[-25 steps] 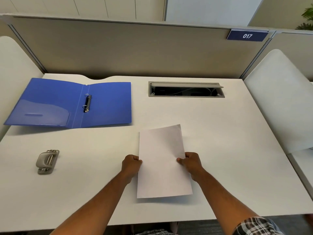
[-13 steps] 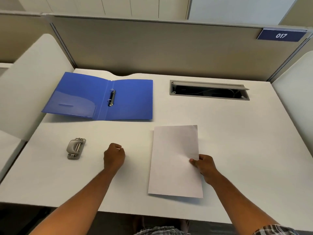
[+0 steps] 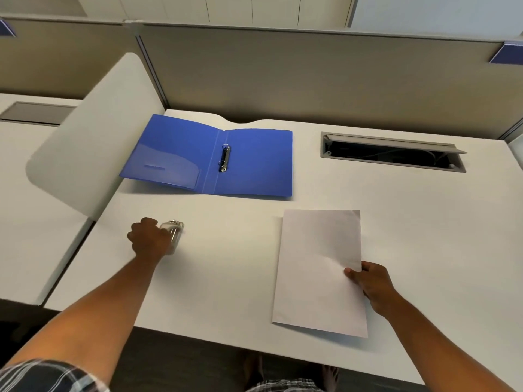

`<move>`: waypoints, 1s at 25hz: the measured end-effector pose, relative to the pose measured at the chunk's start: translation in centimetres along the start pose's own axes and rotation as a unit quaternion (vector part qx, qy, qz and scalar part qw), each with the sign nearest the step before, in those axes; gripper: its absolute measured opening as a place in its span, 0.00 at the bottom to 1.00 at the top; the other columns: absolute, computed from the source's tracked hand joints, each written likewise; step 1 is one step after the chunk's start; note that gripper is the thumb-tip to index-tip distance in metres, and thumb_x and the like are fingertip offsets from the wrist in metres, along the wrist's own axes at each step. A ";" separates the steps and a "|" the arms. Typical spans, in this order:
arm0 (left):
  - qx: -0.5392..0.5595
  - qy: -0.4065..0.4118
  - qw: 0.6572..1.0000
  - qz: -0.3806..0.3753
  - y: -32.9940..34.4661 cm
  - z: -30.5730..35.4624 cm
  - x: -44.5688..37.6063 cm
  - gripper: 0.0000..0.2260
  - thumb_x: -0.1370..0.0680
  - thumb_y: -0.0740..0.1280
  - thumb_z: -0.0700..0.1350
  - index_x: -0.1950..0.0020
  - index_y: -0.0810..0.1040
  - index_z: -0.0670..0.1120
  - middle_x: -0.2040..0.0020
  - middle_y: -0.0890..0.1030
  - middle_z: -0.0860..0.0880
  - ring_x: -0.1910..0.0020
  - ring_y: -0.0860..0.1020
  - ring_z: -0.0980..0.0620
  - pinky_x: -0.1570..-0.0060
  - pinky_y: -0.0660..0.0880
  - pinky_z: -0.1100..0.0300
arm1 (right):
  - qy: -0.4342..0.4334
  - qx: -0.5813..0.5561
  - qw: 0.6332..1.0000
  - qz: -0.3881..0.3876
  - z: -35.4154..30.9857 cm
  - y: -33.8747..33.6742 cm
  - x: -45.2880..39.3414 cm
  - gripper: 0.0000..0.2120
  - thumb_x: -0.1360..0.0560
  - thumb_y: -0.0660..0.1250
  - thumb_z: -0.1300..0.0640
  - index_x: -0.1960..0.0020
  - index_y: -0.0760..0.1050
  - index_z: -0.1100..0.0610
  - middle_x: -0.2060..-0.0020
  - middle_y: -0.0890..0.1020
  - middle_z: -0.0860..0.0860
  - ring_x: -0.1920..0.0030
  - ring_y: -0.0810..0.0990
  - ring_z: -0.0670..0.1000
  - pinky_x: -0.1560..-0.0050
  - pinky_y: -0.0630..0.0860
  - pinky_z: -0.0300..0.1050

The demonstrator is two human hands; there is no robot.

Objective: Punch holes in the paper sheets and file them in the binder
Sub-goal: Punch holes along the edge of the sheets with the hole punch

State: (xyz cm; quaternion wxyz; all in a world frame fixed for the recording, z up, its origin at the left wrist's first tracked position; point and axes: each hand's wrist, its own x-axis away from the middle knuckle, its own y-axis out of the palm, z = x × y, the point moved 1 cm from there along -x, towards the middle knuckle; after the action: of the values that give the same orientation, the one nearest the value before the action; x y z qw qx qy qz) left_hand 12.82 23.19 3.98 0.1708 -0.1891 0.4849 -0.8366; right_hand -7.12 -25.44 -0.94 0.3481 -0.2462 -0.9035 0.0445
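So the left hand (image 3: pixel 148 239) has its fingers curled over the hole punch (image 3: pixel 173 232) at the near left, while the right hand (image 3: pixel 370 281) pinches the paper sheets (image 3: pixel 319 267) by their right edge. The binder (image 3: pixel 209 159) lies open further back. I'd grab the punch firmly, then square the stack before punching.

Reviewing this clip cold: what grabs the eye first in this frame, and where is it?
The open blue binder lies at the far left of the white desk, its metal rings showing at the spine. Nearer, the left hand reaches onto a blurred metal hole punch, while the right hand pinches the right edge of a white paper sheet near the front edge.
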 end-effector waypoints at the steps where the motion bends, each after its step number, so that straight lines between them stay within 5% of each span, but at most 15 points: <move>1: 0.018 -0.017 1.000 -0.007 -0.2 -0.4 -0.6 0.16 0.24 0.68 0.43 0.39 0.77 0.38 0.39 0.76 0.34 0.37 0.72 0.33 0.38 0.69 0.45 | 0.000 0.001 1.000 0.001 0.0 0.2 0.0 0.10 0.26 0.76 0.62 0.46 0.84 0.61 0.52 0.87 0.57 0.51 0.85 0.62 0.47 0.82 0.55; 6: 0.061 -0.019 0.992 -0.106 0.1 -0.9 -2.7 0.13 0.25 0.68 0.49 0.60 0.84 0.40 0.58 0.85 0.38 0.55 0.82 0.38 0.53 0.75 0.53 | 0.006 -0.017 1.000 0.016 0.1 1.0 0.4 0.09 0.26 0.76 0.64 0.46 0.83 0.62 0.52 0.87 0.58 0.51 0.85 0.63 0.44 0.82 0.58; 13: 0.032 -0.040 0.991 -0.125 0.1 -0.6 -3.6 0.16 0.24 0.69 0.49 0.55 0.81 0.34 0.54 0.83 0.36 0.52 0.81 0.37 0.58 0.72 0.54 | 0.009 -0.033 0.999 0.026 0.1 1.5 1.1 0.05 0.26 0.75 0.64 0.50 0.83 0.59 0.52 0.87 0.57 0.52 0.85 0.62 0.48 0.81 0.54; 19: 0.059 -0.030 0.984 -0.166 1.2 2.9 -0.1 0.16 0.27 0.72 0.50 0.61 0.78 0.37 0.60 0.82 0.40 0.61 0.78 0.41 0.65 0.71 0.57 | 0.016 -0.051 0.998 0.031 0.6 0.8 1.3 0.05 0.26 0.75 0.64 0.50 0.83 0.59 0.52 0.87 0.58 0.51 0.85 0.62 0.46 0.82 0.56; 25: 0.124 -0.008 0.951 -0.284 6.6 7.1 7.3 0.19 0.40 0.76 0.55 0.66 0.82 0.38 0.64 0.85 0.42 0.61 0.85 0.43 0.57 0.84 0.45 | 0.026 -0.076 0.996 0.036 1.6 -2.4 1.6 0.04 0.26 0.75 0.65 0.51 0.84 0.59 0.52 0.87 0.59 0.49 0.85 0.64 0.42 0.81 0.60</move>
State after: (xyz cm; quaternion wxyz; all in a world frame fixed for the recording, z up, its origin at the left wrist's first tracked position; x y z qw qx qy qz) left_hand 10.57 11.39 2.55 -0.0481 -0.3030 0.3025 -0.9024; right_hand -10.14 -26.63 -0.56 0.3499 -0.3056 -0.8853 -0.0177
